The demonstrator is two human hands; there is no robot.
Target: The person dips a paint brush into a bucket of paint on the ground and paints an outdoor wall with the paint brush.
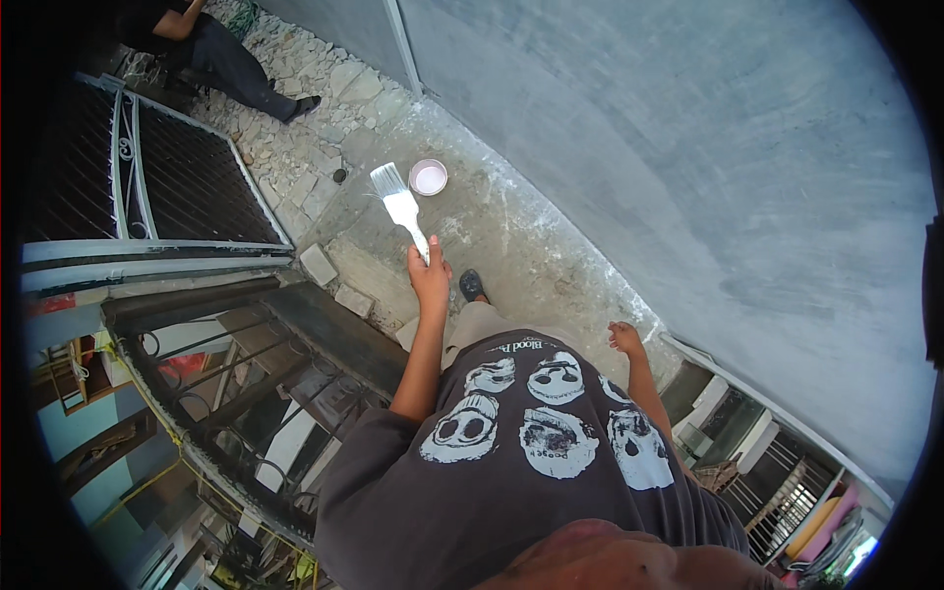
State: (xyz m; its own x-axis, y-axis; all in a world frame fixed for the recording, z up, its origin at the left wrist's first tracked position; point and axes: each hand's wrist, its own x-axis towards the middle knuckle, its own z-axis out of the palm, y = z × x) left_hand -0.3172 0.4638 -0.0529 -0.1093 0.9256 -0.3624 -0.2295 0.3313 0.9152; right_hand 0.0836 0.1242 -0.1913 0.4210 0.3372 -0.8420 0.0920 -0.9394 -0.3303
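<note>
Quick tally: one paintbrush, white handle with pale bristles, up around 11 o'clock. One small round tub with pinkish-white paint just past it, near 12. Two hands of the wearer: left hand near centre, right hand toward 3 o'clock. One dark shoe showing mid-frame. One other person way out at 10 o'clock. One black metal gate at 9.

Brush in left hand, cup on floor just beyond it, wall right, gate left, right hand near wall.
</note>
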